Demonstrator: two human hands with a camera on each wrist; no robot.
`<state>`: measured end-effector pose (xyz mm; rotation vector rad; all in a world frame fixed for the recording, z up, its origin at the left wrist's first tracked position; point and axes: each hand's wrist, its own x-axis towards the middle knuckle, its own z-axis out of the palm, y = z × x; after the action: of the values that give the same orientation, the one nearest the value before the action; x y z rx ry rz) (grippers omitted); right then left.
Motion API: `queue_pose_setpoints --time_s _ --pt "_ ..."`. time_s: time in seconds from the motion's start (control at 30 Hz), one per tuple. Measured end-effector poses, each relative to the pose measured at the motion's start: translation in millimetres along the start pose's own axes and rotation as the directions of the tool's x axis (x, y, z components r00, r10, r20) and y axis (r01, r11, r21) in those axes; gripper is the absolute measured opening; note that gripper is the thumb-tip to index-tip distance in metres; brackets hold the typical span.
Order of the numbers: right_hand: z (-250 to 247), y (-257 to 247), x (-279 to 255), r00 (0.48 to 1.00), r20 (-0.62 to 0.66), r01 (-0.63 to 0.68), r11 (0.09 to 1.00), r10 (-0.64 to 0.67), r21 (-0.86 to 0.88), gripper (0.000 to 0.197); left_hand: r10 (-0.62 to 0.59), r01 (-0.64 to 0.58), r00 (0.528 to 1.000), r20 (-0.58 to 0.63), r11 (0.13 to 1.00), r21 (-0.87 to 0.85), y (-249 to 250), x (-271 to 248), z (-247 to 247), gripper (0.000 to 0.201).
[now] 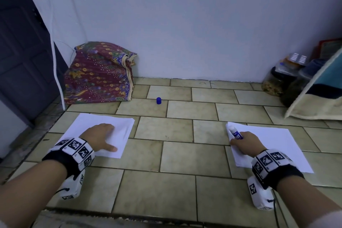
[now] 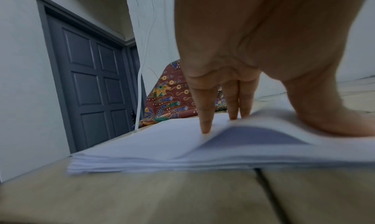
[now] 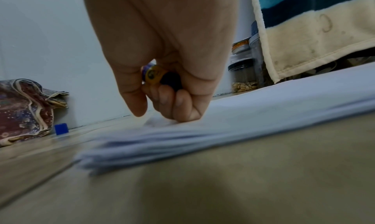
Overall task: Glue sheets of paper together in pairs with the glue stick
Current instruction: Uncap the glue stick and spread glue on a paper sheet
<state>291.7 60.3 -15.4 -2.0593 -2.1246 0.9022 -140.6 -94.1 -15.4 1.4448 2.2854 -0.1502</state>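
Two stacks of white paper lie on the tiled floor. My left hand [image 1: 100, 138] rests on the left stack [image 1: 122, 126] with straight fingers and thumb pressing down; in the left wrist view the top sheet [image 2: 253, 136] bulges up between thumb and fingers [image 2: 206, 123]. My right hand [image 1: 244, 144] grips an uncapped blue-and-white glue stick [image 1: 235, 132], its white tip over the far left corner of the right stack [image 1: 273, 140]. The right wrist view shows curled fingers [image 3: 178, 103] around the glue stick [image 3: 154, 74], knuckles touching the paper [image 3: 263, 113].
The glue stick's blue cap [image 1: 158, 100] stands on the floor tiles [image 1: 174, 155] between the stacks, further back. A patterned folded cloth [image 1: 100, 76] leans at the wall on the left, by a grey door [image 1: 20, 46]. Jars [image 1: 273, 83] and a towel [image 1: 314, 102] sit at the right.
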Motion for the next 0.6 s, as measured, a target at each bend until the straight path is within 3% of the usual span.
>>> queue_pose_setpoints --time_s 0.1,0.2,0.27,0.33,0.5,0.6 --pt "-1 0 -1 1.000 0.010 -0.007 1.000 0.007 0.002 0.029 0.010 -0.007 0.999 -0.044 0.998 0.055 -2 2 -3 0.074" --pt "-2 0 -1 1.000 0.018 -0.022 1.000 0.022 0.007 0.026 0.008 0.005 0.976 -0.218 0.998 0.059 5 -2 -12 0.050" --pt "-1 -1 -1 1.000 0.016 -0.015 1.000 0.015 -0.003 0.029 0.051 -0.034 0.942 -0.332 0.998 0.057 23 -10 -19 0.050" --pt "-1 -2 -4 1.000 0.013 0.008 1.000 -0.008 0.012 0.037 0.148 -0.127 0.918 -0.369 0.989 0.079 53 -23 -25 0.051" --pt "-1 -1 -4 0.999 0.043 0.013 0.995 -0.017 0.097 0.042 0.374 -0.341 0.896 -0.239 0.925 0.170 151 -38 -19 0.043" --pt "-5 -5 -7 0.998 0.056 0.030 0.985 -0.039 0.167 0.049 0.426 -0.403 0.898 -0.115 0.898 0.175 204 -36 -4 0.035"
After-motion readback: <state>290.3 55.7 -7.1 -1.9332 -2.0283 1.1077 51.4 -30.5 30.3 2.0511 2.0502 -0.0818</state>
